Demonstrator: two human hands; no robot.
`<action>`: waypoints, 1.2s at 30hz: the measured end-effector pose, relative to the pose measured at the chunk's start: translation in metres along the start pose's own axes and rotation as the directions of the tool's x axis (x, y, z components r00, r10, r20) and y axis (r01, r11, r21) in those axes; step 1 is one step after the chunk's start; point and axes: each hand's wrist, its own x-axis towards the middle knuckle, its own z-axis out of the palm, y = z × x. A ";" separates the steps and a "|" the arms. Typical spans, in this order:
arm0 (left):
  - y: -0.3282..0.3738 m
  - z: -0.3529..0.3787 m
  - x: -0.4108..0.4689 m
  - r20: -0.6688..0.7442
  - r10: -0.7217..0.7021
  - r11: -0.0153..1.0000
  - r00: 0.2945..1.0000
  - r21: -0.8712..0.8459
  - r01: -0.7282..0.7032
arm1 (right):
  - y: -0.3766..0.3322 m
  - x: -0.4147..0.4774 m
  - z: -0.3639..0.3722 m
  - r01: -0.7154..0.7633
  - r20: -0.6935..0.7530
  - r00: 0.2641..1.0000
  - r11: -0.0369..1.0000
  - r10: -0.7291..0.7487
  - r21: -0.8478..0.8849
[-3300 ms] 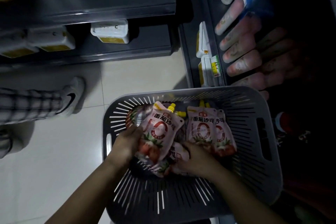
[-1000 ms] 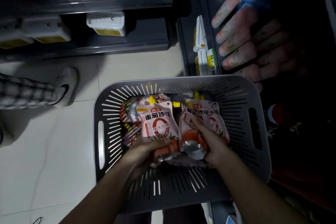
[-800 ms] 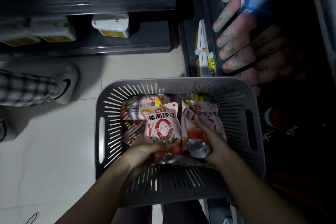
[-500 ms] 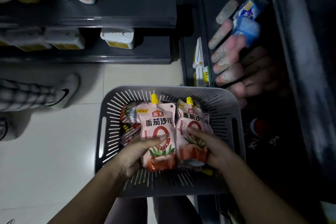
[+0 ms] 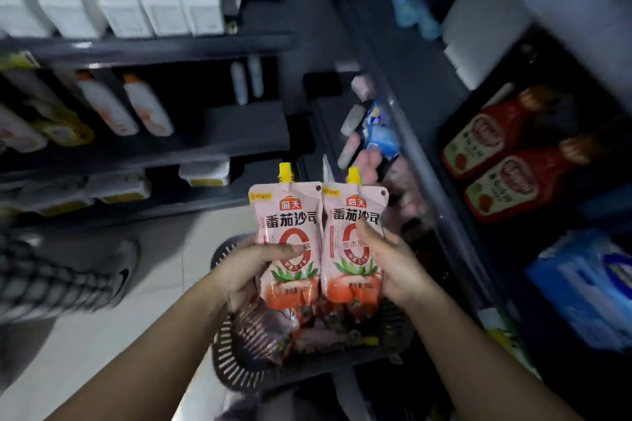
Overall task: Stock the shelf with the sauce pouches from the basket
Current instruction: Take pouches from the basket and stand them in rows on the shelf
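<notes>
Basket (image 5: 236, 359) mostly hidden behind pouches (image 5: 289, 212) (white boxes (image 5: 160, 7) motion-blurred).

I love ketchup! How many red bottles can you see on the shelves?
2. Both are at the right, side by side: the upper red bottle and the lower red bottle just below it. More may be hidden in the dark behind them.

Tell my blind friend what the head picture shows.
The left hand and right hand hold the left sauce pouch and right pouch, pink with yellow caps, side by side above the basket. Shelves around carry white boxes and red bottles.
</notes>
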 end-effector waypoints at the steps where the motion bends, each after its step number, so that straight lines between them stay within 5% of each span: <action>1: 0.011 0.006 -0.008 0.014 0.042 0.998 0.999 0.039 -0.042 | -0.007 -0.010 0.006 0.037 -0.013 0.999 0.999 -0.037 0.010; 9: 0.074 0.038 -0.064 0.148 0.216 0.952 0.965 0.186 -0.241 | -0.054 -0.083 0.041 0.217 -0.132 0.970 0.973 -0.206 0.079; 13: 0.092 0.060 -0.086 0.262 0.209 0.929 0.942 0.247 -0.275 | -0.067 -0.126 0.046 0.337 -0.236 0.927 0.922 -0.290 0.192; 24: 0.078 0.180 -0.140 0.550 0.112 0.868 0.828 0.351 -0.351 | -0.089 -0.270 0.013 0.471 -0.486 0.804 0.865 -0.342 0.172; 36: -0.017 0.324 -0.244 0.805 0.084 0.820 0.587 0.278 -0.500 | -0.073 -0.486 -0.068 0.695 -0.562 0.511 0.697 -0.651 -0.175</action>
